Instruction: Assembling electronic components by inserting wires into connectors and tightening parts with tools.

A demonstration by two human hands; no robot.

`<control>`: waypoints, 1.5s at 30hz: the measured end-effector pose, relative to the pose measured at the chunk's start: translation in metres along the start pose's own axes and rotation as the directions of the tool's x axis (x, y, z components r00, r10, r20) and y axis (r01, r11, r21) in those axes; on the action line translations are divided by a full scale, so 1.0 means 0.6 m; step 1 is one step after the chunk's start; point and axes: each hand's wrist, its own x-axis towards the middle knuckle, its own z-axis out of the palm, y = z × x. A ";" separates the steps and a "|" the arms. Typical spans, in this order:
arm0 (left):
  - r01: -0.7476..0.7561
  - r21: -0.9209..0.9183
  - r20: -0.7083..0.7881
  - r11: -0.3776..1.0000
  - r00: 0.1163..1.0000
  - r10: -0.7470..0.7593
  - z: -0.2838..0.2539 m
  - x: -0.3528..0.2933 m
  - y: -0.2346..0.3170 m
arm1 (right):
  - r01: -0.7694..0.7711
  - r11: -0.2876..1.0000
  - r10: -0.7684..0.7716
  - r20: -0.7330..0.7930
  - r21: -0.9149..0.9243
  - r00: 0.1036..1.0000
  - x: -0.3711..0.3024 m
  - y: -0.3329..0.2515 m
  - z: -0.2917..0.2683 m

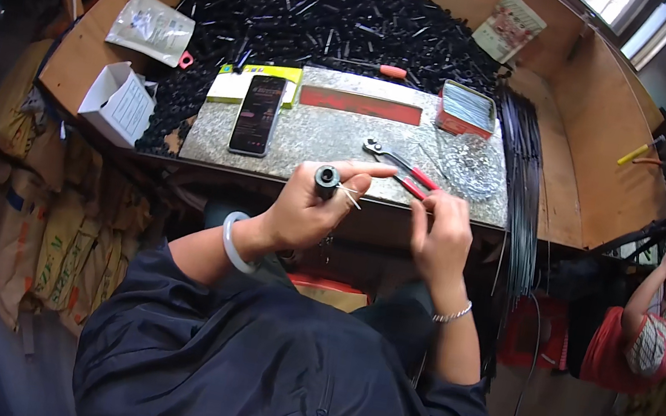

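Note:
My left hand is closed around a short black tube, its hollow round end facing up. Thin white strips stick out beside my left thumb, while the index finger stretches to the right. My right hand is partly open, fingers bent and thumb apart, close to the handle ends of red-handled pliers. Whether my fingertips touch those handles cannot be told. The pliers' head rests on the grey speckled slab.
A heap of black parts covers the back. On the slab are a phone, a tin of thin rods and a glass dish. Long dark rods overhang the right edge. Another person is at far right.

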 end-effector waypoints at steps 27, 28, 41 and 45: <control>-0.022 0.042 -0.176 0.999 0.984 0.029 -0.026 0.038 -0.043 | 0.292 0.881 -0.251 0.155 -0.372 0.955 0.039 -0.090 -0.142; -0.023 0.042 -0.176 0.999 0.984 0.030 -0.025 0.038 -0.043 | 0.292 0.880 -0.252 0.154 -0.374 0.956 0.038 -0.091 -0.144; -0.076 -0.029 -0.171 0.997 0.983 0.070 -0.017 0.034 -0.051 | 0.388 0.844 -0.343 0.182 -0.370 0.921 0.027 -0.087 -0.145; -0.016 -0.064 -0.048 0.998 0.999 0.012 -0.022 0.019 -0.025 | -0.267 0.892 -0.069 0.694 0.364 0.716 0.010 -0.052 -0.152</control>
